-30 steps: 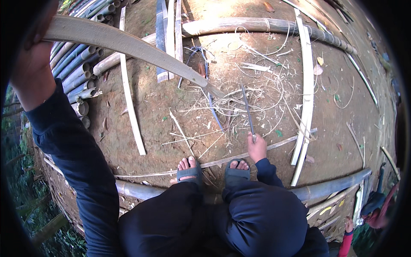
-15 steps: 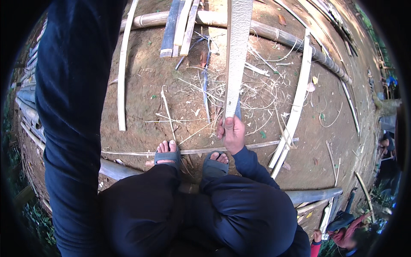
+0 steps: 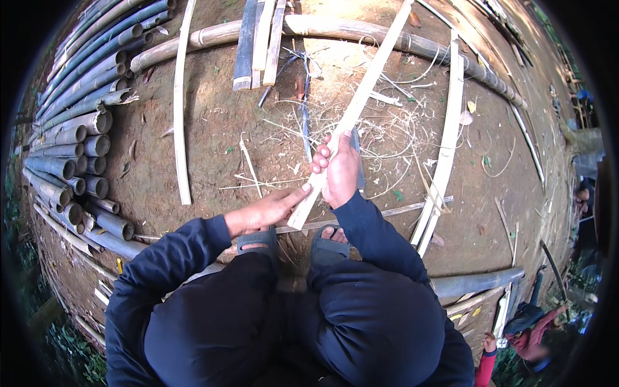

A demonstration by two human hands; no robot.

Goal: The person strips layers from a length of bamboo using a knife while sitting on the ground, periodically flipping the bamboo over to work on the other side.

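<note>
A long pale split-bamboo strip slants from the far middle right down toward my feet, its smooth pale face upward. My right hand is closed around it a short way up from the near end, fingertips curled over its left edge. Close to that near end, my left hand grips the strip's left edge, with the fingertips against its face and the underside hidden. Thin shavings and fibres lie on the ground beyond my hands.
Stacked bamboo poles lie at the left. A thick bamboo pole crosses the far ground, with several split pieces resting on it. More strips lie right, another left. A person in red is at the lower right.
My left arm has come down from its far reach, bringing my hand to the strip's near end. The strip now slants to the far right; my right hand sits farther up it.
</note>
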